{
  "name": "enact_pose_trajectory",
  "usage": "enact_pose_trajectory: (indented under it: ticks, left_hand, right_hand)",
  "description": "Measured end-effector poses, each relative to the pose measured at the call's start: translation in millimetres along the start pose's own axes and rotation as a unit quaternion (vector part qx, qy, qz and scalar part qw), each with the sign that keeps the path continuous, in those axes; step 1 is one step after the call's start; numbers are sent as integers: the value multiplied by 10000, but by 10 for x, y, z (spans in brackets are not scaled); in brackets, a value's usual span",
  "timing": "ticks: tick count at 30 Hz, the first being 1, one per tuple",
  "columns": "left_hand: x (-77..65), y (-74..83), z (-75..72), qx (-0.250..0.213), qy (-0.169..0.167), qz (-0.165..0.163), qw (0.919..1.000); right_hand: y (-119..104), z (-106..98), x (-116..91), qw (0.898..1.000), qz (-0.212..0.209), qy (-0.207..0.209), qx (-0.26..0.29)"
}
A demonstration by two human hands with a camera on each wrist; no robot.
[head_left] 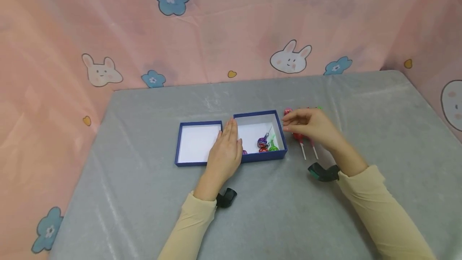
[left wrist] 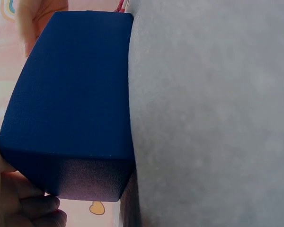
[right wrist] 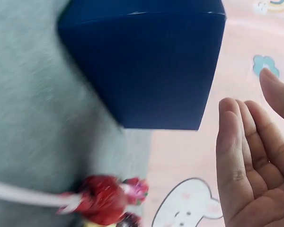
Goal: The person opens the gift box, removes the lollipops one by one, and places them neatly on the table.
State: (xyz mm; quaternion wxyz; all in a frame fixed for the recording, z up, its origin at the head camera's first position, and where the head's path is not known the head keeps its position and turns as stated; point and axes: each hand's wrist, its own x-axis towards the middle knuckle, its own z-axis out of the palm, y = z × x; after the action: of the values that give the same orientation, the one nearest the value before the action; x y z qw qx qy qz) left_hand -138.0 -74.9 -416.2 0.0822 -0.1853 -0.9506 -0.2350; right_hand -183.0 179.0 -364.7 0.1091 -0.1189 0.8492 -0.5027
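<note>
A blue box (head_left: 264, 155) with a white inside stands in mid-table in the head view. Wrapped lollipops lie along its near wall, among them a purple one (head_left: 262, 143) and a green one (head_left: 273, 147). My left hand (head_left: 224, 151) grips the box's left end, fingers along the outer wall and thumb at the rim; the left wrist view shows the front wall (left wrist: 80, 85). Off the right wall hovers my right hand (head_left: 314, 125), fingers nearly straight and thumb apart, holding nothing. Below it lie more lollipops (right wrist: 104, 198), partly hidden by the hand.
A shallow blue lid (head_left: 177, 147) with a white inside lies just left of the box. Grey cloth (head_left: 144, 212) covers the table. Behind and at the sides hangs a pink curtain (head_left: 231, 23) with rabbits and flowers.
</note>
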Motion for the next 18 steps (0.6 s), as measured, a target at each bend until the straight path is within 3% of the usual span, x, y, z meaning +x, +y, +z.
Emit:
enact_pose_trajectory:
  ticks: [7,18]
  left_hand:
    - [4,-1,-1,1,-4,-1,10000]
    - [15,6,-1,60,-25,-37,10000]
  right_hand:
    - [-101,93,112,9984,-162,-466,-270]
    - [-167,322,328,9863,-747,-1472,-69]
